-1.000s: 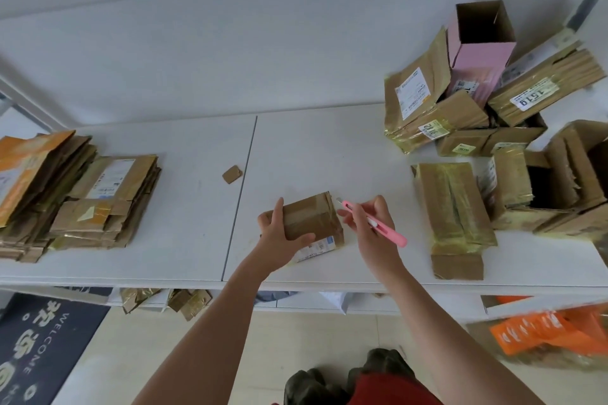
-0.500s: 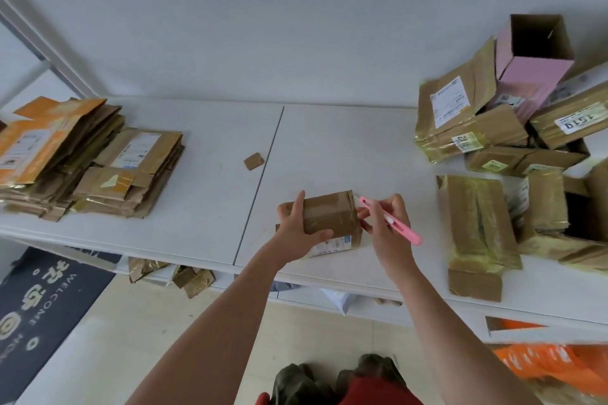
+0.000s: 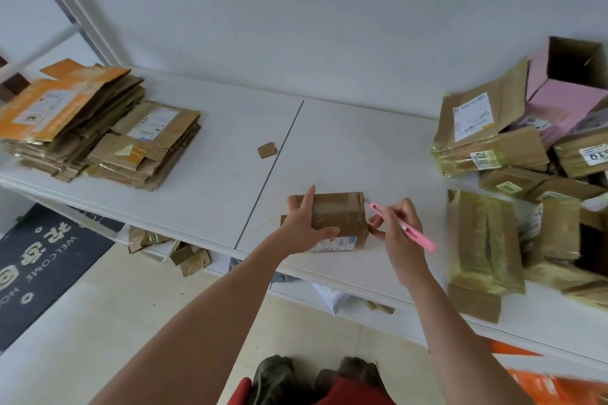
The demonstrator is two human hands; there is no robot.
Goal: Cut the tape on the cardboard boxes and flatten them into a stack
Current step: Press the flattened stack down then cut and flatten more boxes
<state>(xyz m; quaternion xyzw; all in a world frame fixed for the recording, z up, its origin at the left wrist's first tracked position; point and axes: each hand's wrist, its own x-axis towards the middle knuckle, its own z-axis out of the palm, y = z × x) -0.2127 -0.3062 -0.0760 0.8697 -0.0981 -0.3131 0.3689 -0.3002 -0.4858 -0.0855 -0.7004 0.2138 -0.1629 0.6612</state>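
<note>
Left grip (image 3: pixel 304 227) steadies taped box (image 3: pixel 339 217); right grip (image 3: pixel 396 228) holds cutter (image 3: pixel 403 226).

Bare forearms (image 3: pixel 197 322), no sleeves; red garment (image 3: pixel 348 393); dark olive shoes (image 3: pixel 279 375)

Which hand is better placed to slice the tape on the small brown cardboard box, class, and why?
The right hand: it already holds the pink utility knife, tip at the small brown cardboard box's right top edge. The left hand grips the box, steadying it.

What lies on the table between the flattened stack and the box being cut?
Only a small cardboard scrap on bare table, between flattened stack and box, in the head view.
</note>
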